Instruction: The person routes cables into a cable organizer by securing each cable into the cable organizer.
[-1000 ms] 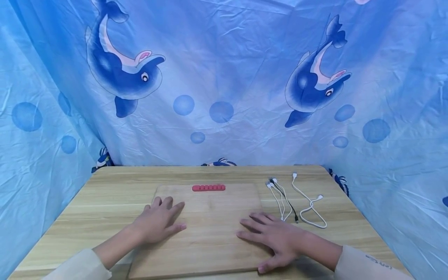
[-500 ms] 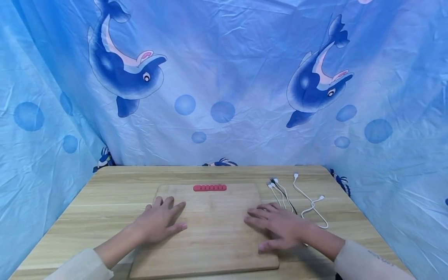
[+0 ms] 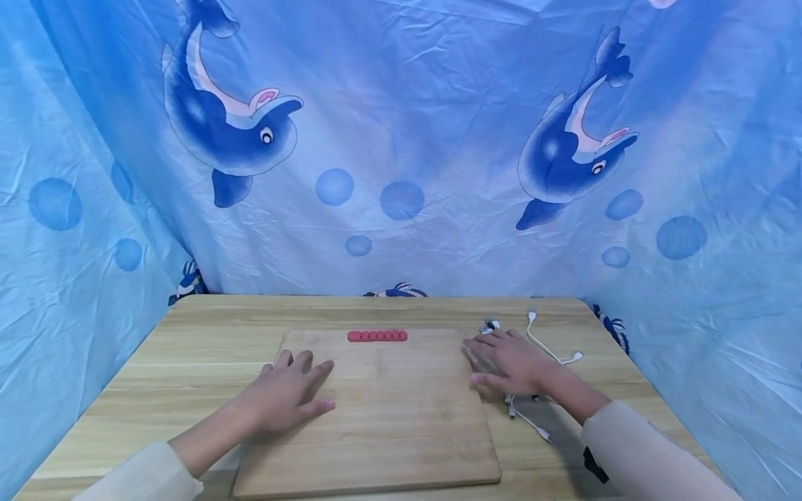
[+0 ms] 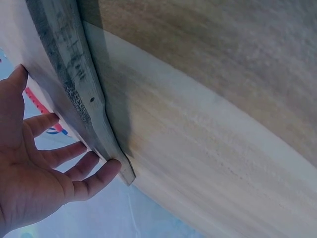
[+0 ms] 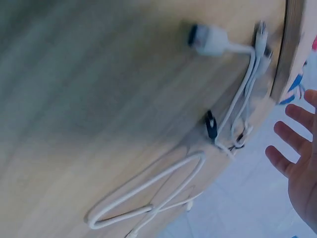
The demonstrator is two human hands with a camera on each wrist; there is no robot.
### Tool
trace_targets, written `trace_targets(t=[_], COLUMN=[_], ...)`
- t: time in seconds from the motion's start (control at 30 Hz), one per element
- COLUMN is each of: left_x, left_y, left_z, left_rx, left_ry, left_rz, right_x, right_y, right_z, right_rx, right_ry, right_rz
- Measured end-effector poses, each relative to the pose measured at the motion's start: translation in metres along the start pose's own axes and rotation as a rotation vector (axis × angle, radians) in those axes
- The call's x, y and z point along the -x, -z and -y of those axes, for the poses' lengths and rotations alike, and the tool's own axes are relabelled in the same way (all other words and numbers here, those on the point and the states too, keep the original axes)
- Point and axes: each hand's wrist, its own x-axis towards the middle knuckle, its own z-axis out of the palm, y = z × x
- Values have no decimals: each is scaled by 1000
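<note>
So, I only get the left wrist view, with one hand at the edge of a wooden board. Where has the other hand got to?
Observer: In the head view, the right hand is at the right side of the board; whether it touches I can't tell.

Visitor: Oh! Is anything lying near there?

Observer: Yes, the right wrist view shows a looped white cable on the table.

Visitor: Is everything over there white?

Observer: No, a black plug shows in that view too, among more white cables.
</note>
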Motion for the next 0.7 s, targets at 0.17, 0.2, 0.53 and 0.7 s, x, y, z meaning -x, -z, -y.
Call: trace_targets(t=[0.17,0.2,0.53,0.7], left_x=[-1,-1,-3,-3], left_y=[1,1,1,1], left_z=[1,1,1,1], left_rx=[-2,-3,-11,-17], left_ry=[-1,-1,-9,-19], left_rz=[7,10,6,-2], right_x=[-12,-15,-35,-42], right_y=[-4,-5,-8,-10], right_z=[-15,-18,-40,-47], right_rx=[58,72,20,-19], right_ry=[-35,-29,-153,-207], right_rz=[-23,-38,-62,-17])
